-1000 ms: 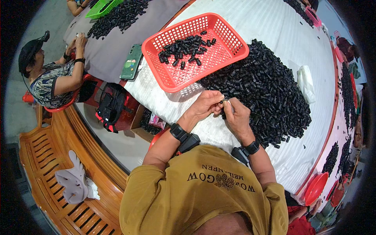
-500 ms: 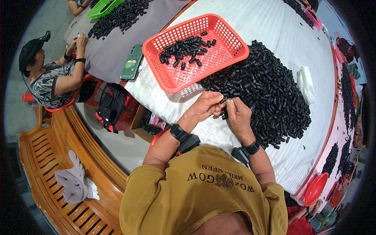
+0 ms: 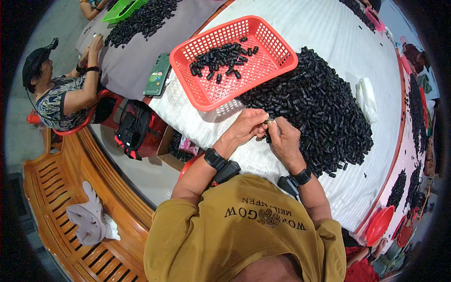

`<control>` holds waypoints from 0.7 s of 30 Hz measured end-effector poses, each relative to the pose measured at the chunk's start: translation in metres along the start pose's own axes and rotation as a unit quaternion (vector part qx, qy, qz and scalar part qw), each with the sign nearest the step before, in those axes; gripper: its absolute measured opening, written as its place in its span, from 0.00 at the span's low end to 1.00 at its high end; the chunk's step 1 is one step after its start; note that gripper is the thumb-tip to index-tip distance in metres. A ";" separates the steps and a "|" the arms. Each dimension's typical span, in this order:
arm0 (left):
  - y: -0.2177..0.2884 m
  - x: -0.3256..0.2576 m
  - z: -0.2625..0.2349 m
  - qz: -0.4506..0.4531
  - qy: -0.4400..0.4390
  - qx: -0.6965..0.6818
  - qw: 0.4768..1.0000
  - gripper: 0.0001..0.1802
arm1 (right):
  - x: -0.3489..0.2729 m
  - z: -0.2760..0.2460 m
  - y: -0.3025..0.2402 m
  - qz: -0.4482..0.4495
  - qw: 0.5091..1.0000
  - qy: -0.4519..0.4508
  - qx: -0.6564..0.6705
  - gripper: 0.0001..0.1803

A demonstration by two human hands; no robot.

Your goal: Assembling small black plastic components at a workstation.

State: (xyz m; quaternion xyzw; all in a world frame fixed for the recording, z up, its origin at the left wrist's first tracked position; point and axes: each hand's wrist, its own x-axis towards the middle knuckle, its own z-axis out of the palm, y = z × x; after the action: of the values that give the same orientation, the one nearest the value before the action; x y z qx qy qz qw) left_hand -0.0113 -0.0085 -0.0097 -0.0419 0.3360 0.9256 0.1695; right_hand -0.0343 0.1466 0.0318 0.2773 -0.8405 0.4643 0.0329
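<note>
My left hand (image 3: 248,126) and my right hand (image 3: 285,138) meet at the near edge of a heap of small black cylindrical parts (image 3: 319,108). Thumbs and fingertips of both are pinched together on one small black part (image 3: 268,121), mostly covered by the fingers. Just beyond my left hand stands a red plastic basket (image 3: 202,98) with perforated sides. Several of the same black parts (image 3: 221,57) lie scattered inside it, mainly toward its left.
A green phone (image 3: 157,75) lies left of the basket, and a white plastic bag (image 3: 366,99) lies right of the heap. Another person (image 3: 70,94) sits at the left table near a black pile (image 3: 145,21). A wooden bench (image 3: 56,188) stands at lower left.
My fingertips have drawn closer together around the small black part, the right ones shifting slightly left. The basket and heap stay where they were.
</note>
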 end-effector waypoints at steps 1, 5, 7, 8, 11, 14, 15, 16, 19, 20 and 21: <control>0.000 0.000 0.001 -0.001 0.003 -0.012 1.000 0.12 | -0.001 0.001 0.002 -0.001 1.000 0.001 -0.001 0.09; 0.003 -0.002 0.005 -0.003 0.009 -0.034 0.999 0.11 | -0.001 0.001 0.004 0.052 0.998 0.026 0.022 0.09; 0.002 -0.002 0.004 -0.007 0.009 -0.041 0.999 0.11 | -0.001 0.001 0.002 0.048 0.998 0.027 0.008 0.09; 0.002 -0.002 0.004 -0.012 0.008 -0.049 0.999 0.11 | 0.000 0.001 0.003 0.043 0.999 0.029 0.006 0.09; 0.001 -0.002 0.003 -0.013 0.015 -0.048 0.999 0.11 | 0.000 0.001 0.003 0.033 0.999 0.029 0.001 0.10; 0.000 -0.002 0.002 -0.011 0.013 -0.037 0.999 0.11 | -0.001 0.000 0.003 0.028 0.999 0.021 -0.011 0.10; 0.000 -0.002 0.002 -0.011 0.013 -0.037 0.999 0.11 | -0.001 -0.001 0.003 0.029 0.999 0.016 -0.020 0.11; 0.000 -0.002 0.002 -0.008 0.007 -0.034 0.999 0.11 | 0.000 -0.001 0.003 0.030 0.999 0.016 -0.020 0.11; 0.000 -0.002 0.003 -0.004 0.008 -0.023 1.000 0.12 | 0.001 -0.002 0.003 0.021 1.000 0.012 -0.017 0.11; 0.001 -0.001 0.004 -0.004 0.015 -0.014 1.000 0.12 | 0.002 -0.001 0.001 0.012 1.000 0.005 -0.017 0.11; 0.000 -0.001 0.003 -0.004 0.015 -0.015 1.000 0.12 | 0.000 -0.001 0.000 0.005 1.000 -0.002 -0.016 0.11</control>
State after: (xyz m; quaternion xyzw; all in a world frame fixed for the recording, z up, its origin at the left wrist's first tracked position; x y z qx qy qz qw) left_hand -0.0099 -0.0064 -0.0073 -0.0597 0.3244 0.9290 0.1680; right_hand -0.0346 0.1474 0.0326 0.2734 -0.8494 0.4501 0.0339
